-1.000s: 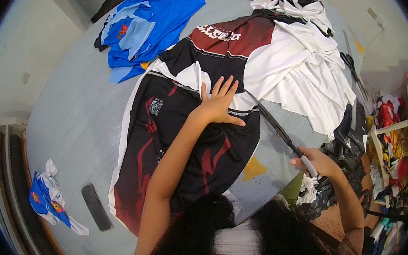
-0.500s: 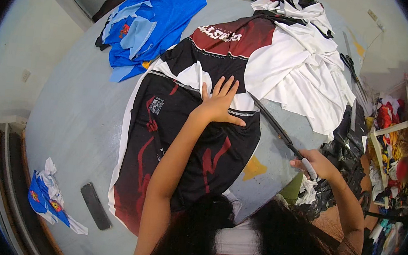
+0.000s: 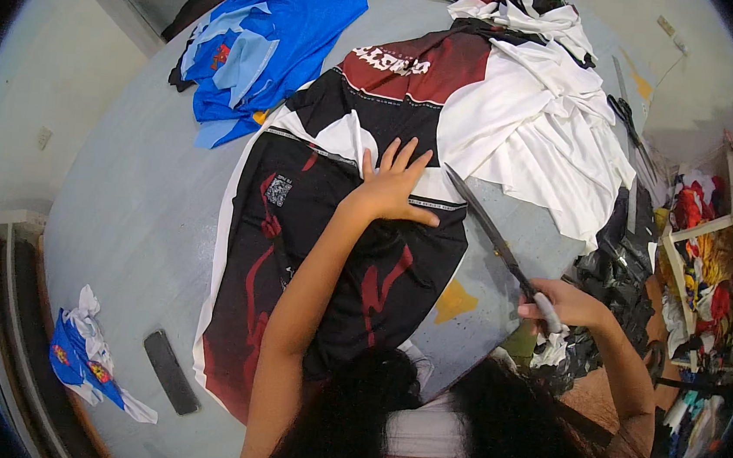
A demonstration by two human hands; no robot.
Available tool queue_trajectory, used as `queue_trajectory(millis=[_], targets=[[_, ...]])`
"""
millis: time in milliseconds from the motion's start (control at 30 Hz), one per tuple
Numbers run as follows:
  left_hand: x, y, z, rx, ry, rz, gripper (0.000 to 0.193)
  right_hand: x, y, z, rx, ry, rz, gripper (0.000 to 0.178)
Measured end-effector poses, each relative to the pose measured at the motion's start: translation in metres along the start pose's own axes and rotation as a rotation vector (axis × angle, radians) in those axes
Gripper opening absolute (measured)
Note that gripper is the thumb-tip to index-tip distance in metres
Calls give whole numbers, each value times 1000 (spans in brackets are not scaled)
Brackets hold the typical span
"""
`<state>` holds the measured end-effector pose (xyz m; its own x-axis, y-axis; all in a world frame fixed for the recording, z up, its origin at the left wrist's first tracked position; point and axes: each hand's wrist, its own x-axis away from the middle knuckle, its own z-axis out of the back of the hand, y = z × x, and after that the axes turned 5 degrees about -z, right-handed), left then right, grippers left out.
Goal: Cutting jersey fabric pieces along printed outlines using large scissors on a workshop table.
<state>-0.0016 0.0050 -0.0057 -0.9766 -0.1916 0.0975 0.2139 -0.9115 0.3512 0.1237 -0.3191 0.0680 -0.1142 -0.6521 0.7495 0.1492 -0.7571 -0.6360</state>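
Printed black and dark red fabric (image 3: 355, 254) with white edges lies spread in front of me. My left hand (image 3: 394, 190) rests flat on it with fingers spread, beside a folded white flap (image 3: 341, 136). Long dark scissors (image 3: 495, 237) with pale wrapping on the handle are in my right hand (image 3: 562, 302), whose fingers are closed round the handle. The blades point up and left, their tip at the fabric's right edge near a printed band; whether they touch the cloth I cannot tell. White fabric (image 3: 532, 130) joins the printed piece at the upper right.
The grey table (image 3: 122, 234) holds a blue garment pile (image 3: 268, 55), a dark phone-like slab (image 3: 172, 372) and blue-white scraps (image 3: 92, 358). Another pair of scissors (image 3: 625, 116) lies at the far right. Black plastic (image 3: 611, 272) and a shelf of cloth (image 3: 709, 250) stand at the right.
My right hand has shifted slightly left and down, and the scissors have turned so that their blades look broader. The left hand keeps its place on the fabric.
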Motion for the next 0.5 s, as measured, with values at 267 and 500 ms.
queue_trajectory(millis=[267, 500], targets=[[-12, -17, -6, 104, 359, -90, 61, -20, -18, -15, -130, 3, 19, 50], [-8, -20, -7, -6, 232, -52, 98, -25, -30, -32, -33, 146, -1, 57]])
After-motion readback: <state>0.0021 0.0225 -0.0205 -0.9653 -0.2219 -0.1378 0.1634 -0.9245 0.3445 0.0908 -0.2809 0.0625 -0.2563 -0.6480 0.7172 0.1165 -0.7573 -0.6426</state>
